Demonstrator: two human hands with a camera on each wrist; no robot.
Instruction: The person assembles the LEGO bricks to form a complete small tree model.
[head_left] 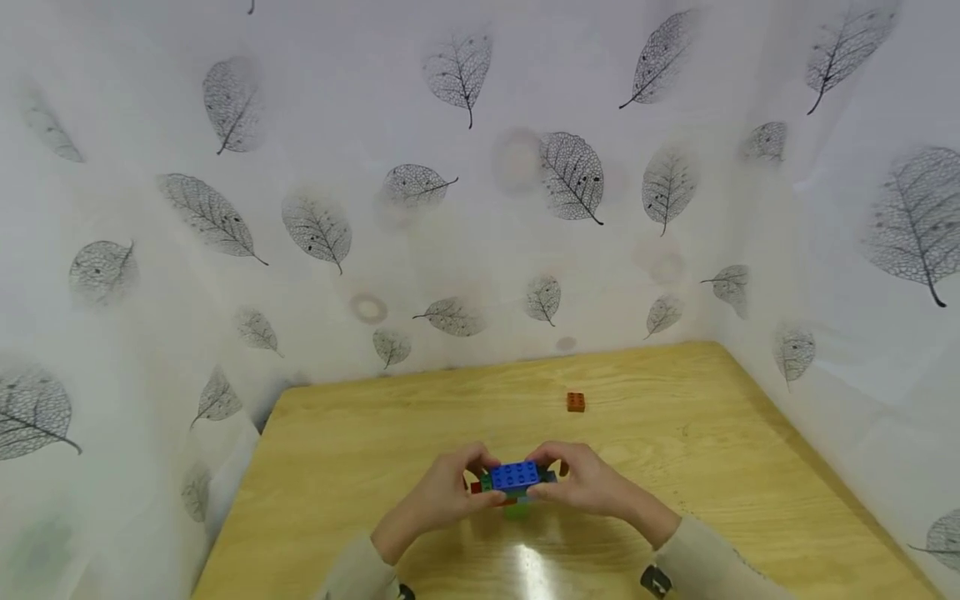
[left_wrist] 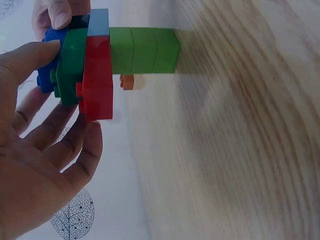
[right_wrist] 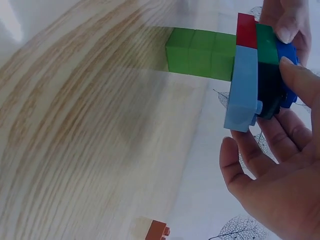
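A block tower stands upright on the table, its column of light green bricks (left_wrist: 145, 51) at the bottom. Across that column lie a red brick (left_wrist: 99, 75) on the left and a light blue brick (right_wrist: 243, 87) on the right. Above them sit a dark green brick (left_wrist: 74, 67) and a black brick (right_wrist: 267, 87). On top is a blue brick (head_left: 514, 476), studs up. My left hand (head_left: 447, 490) pinches its left end, thumb on the near side and fingers behind. Its right end is pinched likewise by my right hand (head_left: 590, 483).
Farther back on the wooden table (head_left: 420, 417) lies a small orange brick (head_left: 576, 402), right of the tower. A pale curtain with leaf prints (head_left: 480, 233) hangs behind the table and along both sides.
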